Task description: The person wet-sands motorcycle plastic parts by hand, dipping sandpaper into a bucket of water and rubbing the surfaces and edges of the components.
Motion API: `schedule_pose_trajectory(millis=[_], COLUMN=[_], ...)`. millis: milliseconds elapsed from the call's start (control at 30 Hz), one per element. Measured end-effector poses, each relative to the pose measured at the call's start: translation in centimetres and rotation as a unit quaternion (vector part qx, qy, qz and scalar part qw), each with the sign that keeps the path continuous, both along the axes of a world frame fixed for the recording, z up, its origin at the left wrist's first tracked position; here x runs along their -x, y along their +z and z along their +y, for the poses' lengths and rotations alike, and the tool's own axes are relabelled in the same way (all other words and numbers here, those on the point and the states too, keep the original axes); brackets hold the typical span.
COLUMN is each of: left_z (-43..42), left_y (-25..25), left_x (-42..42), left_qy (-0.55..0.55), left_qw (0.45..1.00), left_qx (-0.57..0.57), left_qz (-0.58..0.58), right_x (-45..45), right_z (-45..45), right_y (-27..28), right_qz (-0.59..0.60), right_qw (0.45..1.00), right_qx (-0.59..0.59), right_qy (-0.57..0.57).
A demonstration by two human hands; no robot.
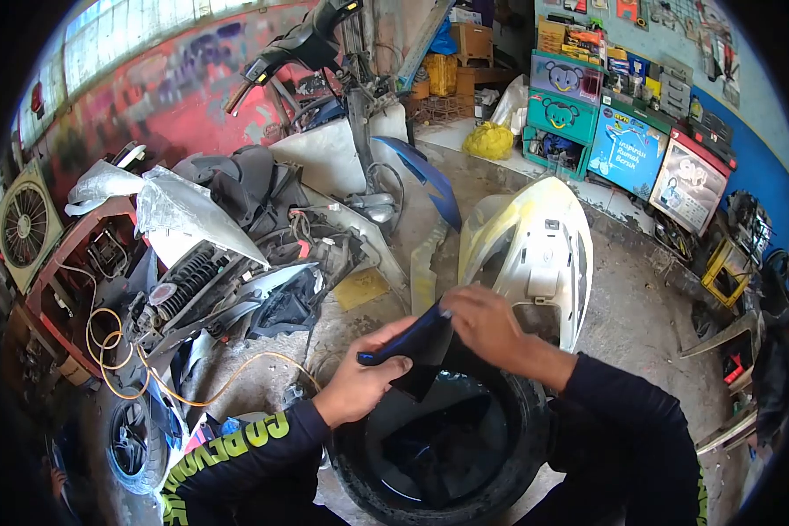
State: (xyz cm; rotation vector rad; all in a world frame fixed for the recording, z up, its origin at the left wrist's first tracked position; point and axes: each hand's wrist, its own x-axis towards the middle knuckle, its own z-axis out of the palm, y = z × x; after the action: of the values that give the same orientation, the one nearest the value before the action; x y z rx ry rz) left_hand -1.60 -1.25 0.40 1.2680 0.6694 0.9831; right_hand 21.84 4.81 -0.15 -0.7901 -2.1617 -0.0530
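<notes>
My left hand (pixel 366 379) grips a dark blue, glossy plastic motorcycle panel (pixel 425 349), thumb on its near face. At the panel's upper right end is my right hand (pixel 493 331), its fingers curled and pressed together against the edge. Whether those fingers pinch something small is hidden. Both hands are above a round black tub (pixel 349 469) of dark water. Another dark panel (pixel 438 434) lies partly under the water. Just beyond the tub, a white and yellowish motorcycle fairing (pixel 548 254) rests on the floor.
A stripped motorcycle (pixel 355 131) and many loose parts fill the left side, with a shock absorber (pixel 184 285) and a wheel (pixel 133 443). A yellow hose (pixel 228 381) runs toward the tub. Blue trim (pixel 434 180) lies ahead. Green drawers (pixel 559 118) stand at the back right.
</notes>
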Motion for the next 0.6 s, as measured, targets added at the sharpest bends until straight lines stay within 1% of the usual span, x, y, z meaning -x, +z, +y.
schedule_pose_trajectory(millis=[33, 67, 133, 167, 200, 233, 267, 300, 333, 367, 400, 433, 500, 533, 600], left_z=[0.0, -0.1, 0.1, 0.0, 0.1, 0.1, 0.0, 0.0, -0.1, -0.1, -0.1, -0.2, 0.1, 0.2, 0.2], left_y=[0.1, 0.3, 0.6, 0.7, 0.9, 0.8, 0.5, 0.3, 0.2, 0.3, 0.4, 0.3, 0.1, 0.1, -0.2], left_x=[0.1, 0.4, 0.6, 0.7, 0.8, 0.8, 0.7, 0.6, 0.6, 0.8, 0.9, 1.0, 1.0, 1.0, 0.9], left_qy=[0.002, -0.003, -0.01, -0.024, -0.036, -0.036, -0.024, -0.011, -0.011, -0.016, -0.023, -0.025, -0.032, -0.031, -0.025], left_qw=[1.0, 1.0, 1.0, 0.999, 0.998, 0.998, 0.999, 0.999, 0.999, 0.999, 0.998, 0.998, 0.999, 0.999, 1.0], left_qx=[-0.001, 0.014, 0.029, 0.03, 0.025, 0.021, 0.027, 0.034, 0.035, 0.038, 0.042, 0.044, 0.014, 0.012, 0.013], left_qz=[-0.003, 0.0, 0.005, -0.021, -0.05, -0.05, -0.027, -0.005, -0.006, -0.02, -0.032, -0.03, -0.024, -0.027, -0.005], right_x=[1.0, 2.0, 2.3, 1.6, 0.4, 0.0, 0.1, 0.9, 1.7, 2.4, 1.8, 0.7, -0.9, -0.3, 1.5], right_z=[-1.2, -2.9, -2.7, -1.9, -0.2, 0.6, 0.2, -1.2, -2.4, -3.0, -2.1, -0.4, 1.1, 0.3, -2.6], right_y=[0.7, 1.8, 2.8, 2.3, 1.5, 1.6, 1.3, 1.6, 1.8, 2.1, 1.7, 0.8, 0.5, 0.9, 1.8], right_qz=[0.003, 0.03, 0.035, 0.037, 0.014, -0.008, -0.01, -0.001, 0.01, 0.024, 0.026, 0.022, -0.001, -0.004, 0.014], right_qw=[0.998, 0.994, 0.99, 0.99, 0.996, 0.999, 0.999, 0.997, 0.994, 0.994, 0.994, 0.997, 0.999, 0.999, 0.995], right_qx=[-0.038, -0.038, -0.038, -0.035, -0.024, -0.016, -0.016, -0.03, -0.043, -0.017, -0.015, -0.016, -0.007, -0.008, -0.01], right_qy=[0.04, 0.103, 0.134, 0.132, 0.086, 0.038, 0.038, 0.069, 0.098, 0.108, 0.106, 0.077, 0.044, 0.045, 0.096])
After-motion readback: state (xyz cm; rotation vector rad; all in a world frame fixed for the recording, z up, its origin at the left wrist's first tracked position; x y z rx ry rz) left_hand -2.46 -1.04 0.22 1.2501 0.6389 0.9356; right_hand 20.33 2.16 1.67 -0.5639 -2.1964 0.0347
